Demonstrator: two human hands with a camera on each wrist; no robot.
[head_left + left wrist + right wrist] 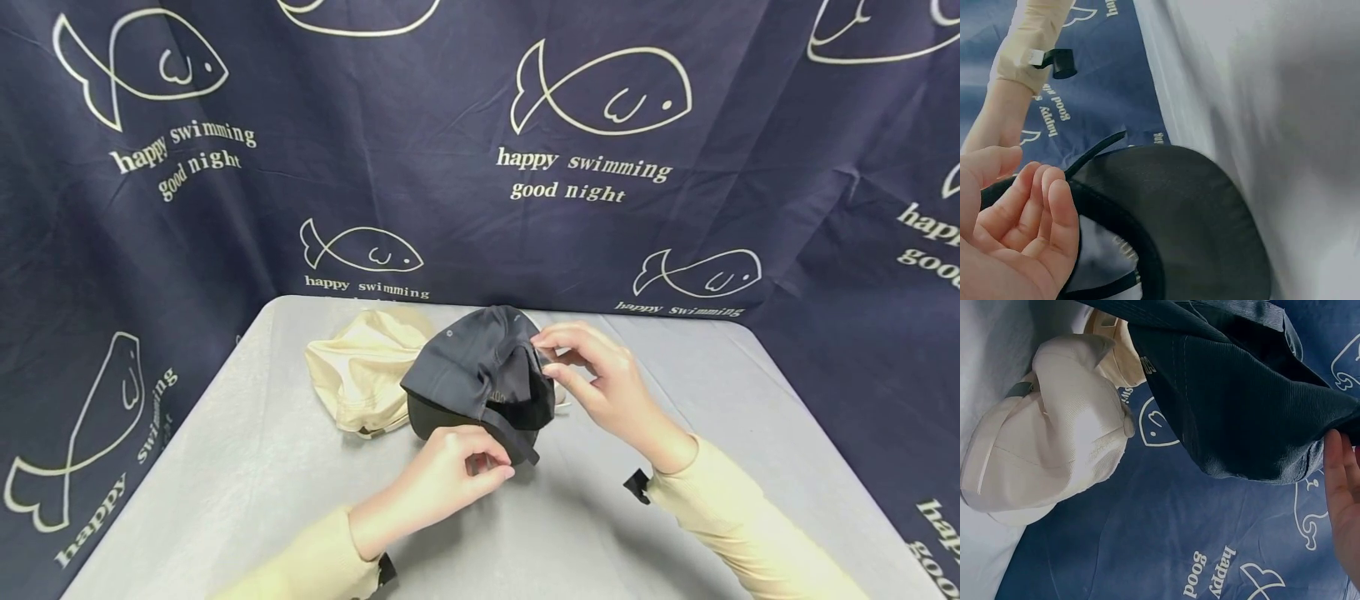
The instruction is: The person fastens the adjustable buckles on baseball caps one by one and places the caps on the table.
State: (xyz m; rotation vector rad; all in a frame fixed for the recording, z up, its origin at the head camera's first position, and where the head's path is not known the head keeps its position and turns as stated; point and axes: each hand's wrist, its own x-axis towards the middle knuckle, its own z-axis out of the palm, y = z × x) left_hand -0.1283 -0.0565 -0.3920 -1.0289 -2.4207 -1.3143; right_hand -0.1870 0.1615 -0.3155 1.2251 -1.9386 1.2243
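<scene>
A dark navy cap (468, 358) is held tilted above the table, its opening towards me and its black brim (1179, 200) low. My right hand (600, 379) pinches the cap's edge on the right between thumb and fingers. In the right wrist view, the fingers (1338, 465) of that hand touch the fabric. Just below the opening is my left hand (453, 471), close to the loose strap (517, 437). Its fingers (1063, 212) are loosely bent with the thumb near them, and nothing shows between them. Whether they touch the cap is unclear.
A cream cap (367, 367) lies on the grey table (247, 483) left of the navy cap. The right wrist view shows a white cap (1060, 437) and part of a beige cap (1124, 359). Dark blue cloth (450, 150) with fish prints hangs around the table.
</scene>
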